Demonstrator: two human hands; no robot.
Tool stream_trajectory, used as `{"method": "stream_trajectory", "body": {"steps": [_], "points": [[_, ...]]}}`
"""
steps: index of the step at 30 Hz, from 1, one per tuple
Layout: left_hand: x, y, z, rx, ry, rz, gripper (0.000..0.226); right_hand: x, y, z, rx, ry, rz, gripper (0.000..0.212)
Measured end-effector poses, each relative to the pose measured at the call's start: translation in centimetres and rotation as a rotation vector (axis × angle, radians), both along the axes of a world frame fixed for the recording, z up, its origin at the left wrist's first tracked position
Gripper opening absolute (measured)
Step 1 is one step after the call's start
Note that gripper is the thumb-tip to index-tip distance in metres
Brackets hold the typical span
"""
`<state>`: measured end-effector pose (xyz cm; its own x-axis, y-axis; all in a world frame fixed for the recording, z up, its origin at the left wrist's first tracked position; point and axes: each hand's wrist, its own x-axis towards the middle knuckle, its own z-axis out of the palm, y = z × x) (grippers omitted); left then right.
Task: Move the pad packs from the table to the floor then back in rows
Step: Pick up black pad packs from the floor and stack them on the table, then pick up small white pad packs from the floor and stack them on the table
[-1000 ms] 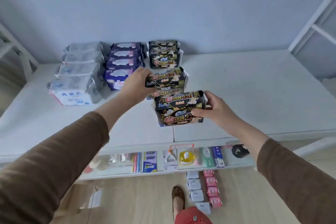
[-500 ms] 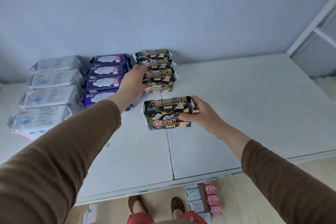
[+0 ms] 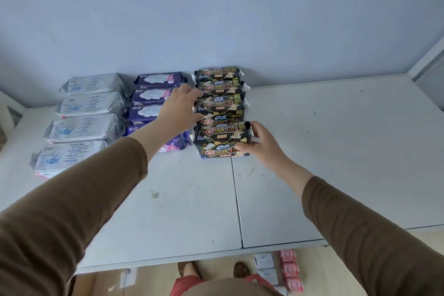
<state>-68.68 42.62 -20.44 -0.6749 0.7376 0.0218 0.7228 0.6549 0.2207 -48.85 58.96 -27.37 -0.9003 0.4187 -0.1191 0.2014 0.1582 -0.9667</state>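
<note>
Three rows of pad packs lie on the white table (image 3: 336, 151) against the wall: grey-white packs (image 3: 86, 127) at the left, purple packs (image 3: 153, 94) in the middle, black-and-gold packs (image 3: 218, 89) at the right. My right hand (image 3: 262, 144) grips the right end of two stacked black packs (image 3: 221, 139) resting at the front of the black row. My left hand (image 3: 179, 108) presses its fingers on the left side of the black pack (image 3: 219, 104) just behind them and hides part of the purple row.
Below the table's front edge, on the wooden floor, lie white packs (image 3: 264, 262) and pink packs (image 3: 289, 269) in two lines beside my feet (image 3: 240, 269). A white frame (image 3: 427, 60) stands at the right. The wall runs right behind the rows.
Both hands moved away from me toward the wall. The two black packs in my right hand went from mid-table to the front end of the black row. My left hand set its pack into the row.
</note>
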Motion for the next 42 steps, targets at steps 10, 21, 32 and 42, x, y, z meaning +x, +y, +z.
{"method": "stream_trajectory", "body": {"steps": [10, 21, 32, 42], "points": [[6.1, -4.2, -0.2, 0.146, 0.023, 0.093, 0.032, -2.5, 0.3, -1.9, 0.167, -0.006, -0.159, 0.052], [12.9, -8.0, -3.3, 0.111, -0.035, 0.133, 0.039, 2.7, -1.5, -1.0, 0.329, -0.098, -0.257, 0.082], [25.2, -15.2, -6.3, 0.156, -0.082, -0.010, 0.038, 20.2, -11.4, 1.1, 0.497, -0.209, -0.100, 0.045], [39.0, -21.4, -13.9, 0.109, -0.286, -0.063, 0.030, 35.5, -18.5, -5.6, 0.507, -0.301, -0.124, 0.041]]}}
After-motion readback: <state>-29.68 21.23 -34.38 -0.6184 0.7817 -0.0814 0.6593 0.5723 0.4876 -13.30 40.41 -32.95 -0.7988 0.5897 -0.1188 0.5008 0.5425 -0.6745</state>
